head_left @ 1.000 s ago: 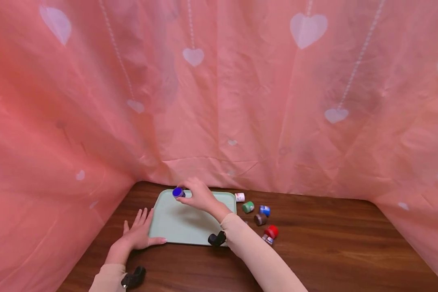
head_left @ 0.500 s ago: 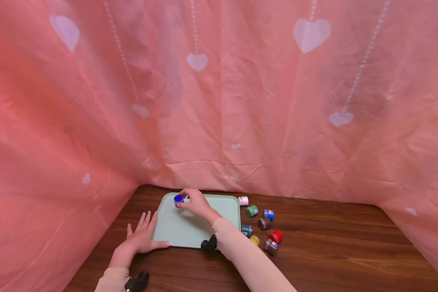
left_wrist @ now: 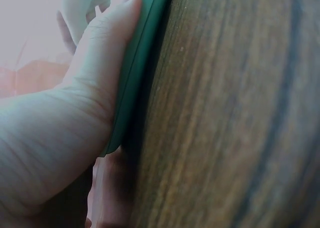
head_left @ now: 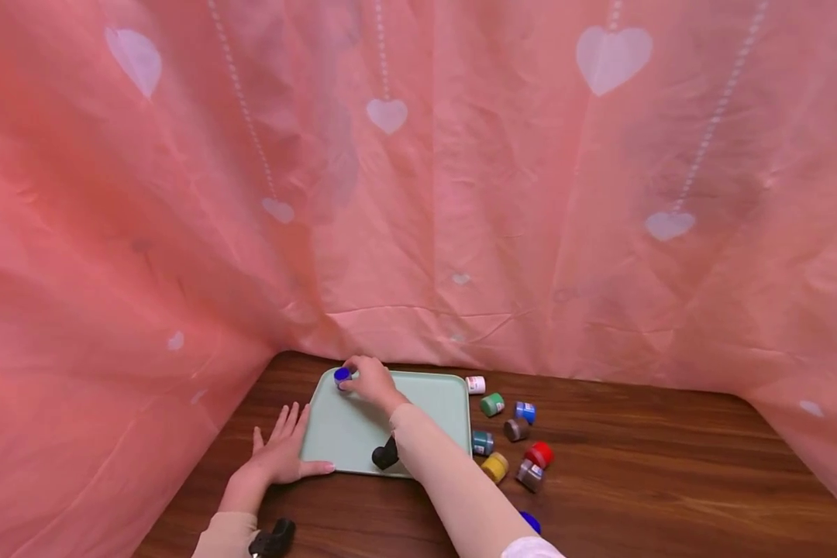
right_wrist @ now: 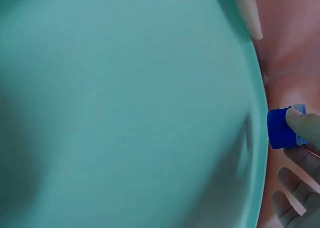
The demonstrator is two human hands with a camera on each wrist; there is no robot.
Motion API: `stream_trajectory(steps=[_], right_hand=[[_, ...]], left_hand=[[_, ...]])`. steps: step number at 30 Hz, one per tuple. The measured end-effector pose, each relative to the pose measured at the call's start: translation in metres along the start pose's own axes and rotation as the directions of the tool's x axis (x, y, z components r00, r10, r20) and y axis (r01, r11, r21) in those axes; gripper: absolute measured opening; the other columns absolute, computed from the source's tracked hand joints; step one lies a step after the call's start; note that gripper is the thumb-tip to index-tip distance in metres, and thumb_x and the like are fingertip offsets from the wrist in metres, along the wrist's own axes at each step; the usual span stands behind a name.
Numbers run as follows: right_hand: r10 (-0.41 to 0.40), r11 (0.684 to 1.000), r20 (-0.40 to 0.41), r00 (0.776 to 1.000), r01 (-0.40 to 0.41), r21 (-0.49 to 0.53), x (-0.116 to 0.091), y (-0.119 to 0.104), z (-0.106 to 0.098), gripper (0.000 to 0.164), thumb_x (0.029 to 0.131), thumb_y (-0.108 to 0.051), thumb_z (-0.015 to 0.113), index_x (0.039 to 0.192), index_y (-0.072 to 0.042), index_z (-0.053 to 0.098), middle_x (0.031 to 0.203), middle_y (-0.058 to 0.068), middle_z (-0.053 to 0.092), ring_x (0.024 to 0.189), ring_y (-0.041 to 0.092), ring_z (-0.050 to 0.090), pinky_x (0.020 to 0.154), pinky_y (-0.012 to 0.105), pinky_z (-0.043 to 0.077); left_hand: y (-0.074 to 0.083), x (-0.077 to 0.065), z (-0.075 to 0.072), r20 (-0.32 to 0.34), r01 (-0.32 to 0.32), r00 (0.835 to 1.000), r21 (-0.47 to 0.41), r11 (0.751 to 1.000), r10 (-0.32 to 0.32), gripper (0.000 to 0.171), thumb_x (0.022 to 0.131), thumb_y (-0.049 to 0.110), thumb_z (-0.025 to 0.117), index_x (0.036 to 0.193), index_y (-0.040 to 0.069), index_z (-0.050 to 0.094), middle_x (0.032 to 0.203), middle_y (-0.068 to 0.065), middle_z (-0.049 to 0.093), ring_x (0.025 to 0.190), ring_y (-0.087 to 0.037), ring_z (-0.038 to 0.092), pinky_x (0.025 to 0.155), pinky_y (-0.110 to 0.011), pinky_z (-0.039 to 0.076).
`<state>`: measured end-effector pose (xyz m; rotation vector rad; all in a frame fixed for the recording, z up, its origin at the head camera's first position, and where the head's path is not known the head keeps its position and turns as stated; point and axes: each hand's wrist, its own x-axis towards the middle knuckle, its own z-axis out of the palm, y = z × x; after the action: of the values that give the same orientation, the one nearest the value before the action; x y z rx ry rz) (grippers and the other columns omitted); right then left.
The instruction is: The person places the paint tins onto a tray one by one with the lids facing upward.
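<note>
My right hand (head_left: 373, 382) pinches a small paint jar with a dark blue lid (head_left: 342, 375) between thumb and fingers, at the far left corner of the pale green tray (head_left: 363, 434). In the right wrist view the blue jar (right_wrist: 283, 128) appears near the tray's rim (right_wrist: 260, 102); whether it touches the tray I cannot tell. My left hand (head_left: 279, 456) rests at the tray's near left corner, fingers straight and spread. Its thumb (left_wrist: 100, 47) lies along the rim in the left wrist view.
Right of the tray lie several small paint jars: white (head_left: 475, 385), green (head_left: 492, 404), blue (head_left: 525, 411), brown (head_left: 516, 429), teal (head_left: 483, 442), yellow (head_left: 494, 467) and red (head_left: 539, 455). Another blue lid (head_left: 530, 521) is partly behind my right sleeve. A pink curtain (head_left: 502, 333) hangs behind the wooden table (head_left: 635, 465).
My right hand has come down over the tray's far left corner, still pinching the blue-lidded jar. The left hand stays at the tray's edge. The head view has shifted slightly.
</note>
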<state>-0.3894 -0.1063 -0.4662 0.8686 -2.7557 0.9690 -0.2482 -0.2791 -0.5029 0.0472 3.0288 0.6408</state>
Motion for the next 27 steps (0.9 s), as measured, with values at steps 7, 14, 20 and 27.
stream_trajectory(steps=[7,14,20,27], right_hand=[[0.043,0.999,-0.013,0.999,-0.043,-0.004,0.004,0.006,0.008,0.032,0.081,-0.028,0.08,0.108,-0.012,0.071,0.101,0.001,0.073,0.093,0.018,0.064,0.087,0.031,0.051],[0.078,0.996,-0.023,0.997,-0.077,0.037,0.005,0.004,0.017,0.032,0.081,-0.025,0.08,0.108,-0.01,0.071,0.1,0.003,0.073,0.093,0.018,0.065,0.087,0.032,0.052],[0.132,0.991,-0.038,0.991,-0.132,0.01,0.006,0.003,0.025,0.031,0.083,-0.028,0.078,0.109,-0.012,0.071,0.1,0.001,0.073,0.09,0.017,0.065,0.085,0.032,0.053],[0.158,0.987,-0.016,0.987,-0.158,-0.004,0.005,0.002,0.02,0.038,0.083,-0.032,0.077,0.115,-0.014,0.07,0.102,0.001,0.072,0.096,0.018,0.063,0.088,0.033,0.052]], left_hand=[[-0.003,0.005,0.008,-0.006,0.022,1.0,0.037,0.999,-0.021,0.137,0.059,0.088,0.062,0.157,0.008,0.011,0.163,-0.023,0.007,0.152,-0.04,0.0,0.103,-0.08,-0.003],[-0.005,0.005,0.009,-0.002,0.013,1.0,0.015,1.0,-0.013,0.136,0.059,0.086,0.064,0.157,0.007,0.013,0.163,-0.024,0.007,0.151,-0.041,0.0,0.102,-0.081,-0.005],[-0.003,0.005,0.006,0.02,0.022,1.0,-0.002,1.0,-0.022,0.134,0.06,0.085,0.065,0.157,0.008,0.012,0.163,-0.023,0.007,0.151,-0.04,-0.001,0.102,-0.081,-0.006],[-0.003,0.006,0.007,0.02,0.015,1.0,0.007,1.0,-0.015,0.135,0.06,0.086,0.064,0.157,0.006,0.012,0.163,-0.024,0.008,0.151,-0.041,-0.001,0.102,-0.08,-0.005]])
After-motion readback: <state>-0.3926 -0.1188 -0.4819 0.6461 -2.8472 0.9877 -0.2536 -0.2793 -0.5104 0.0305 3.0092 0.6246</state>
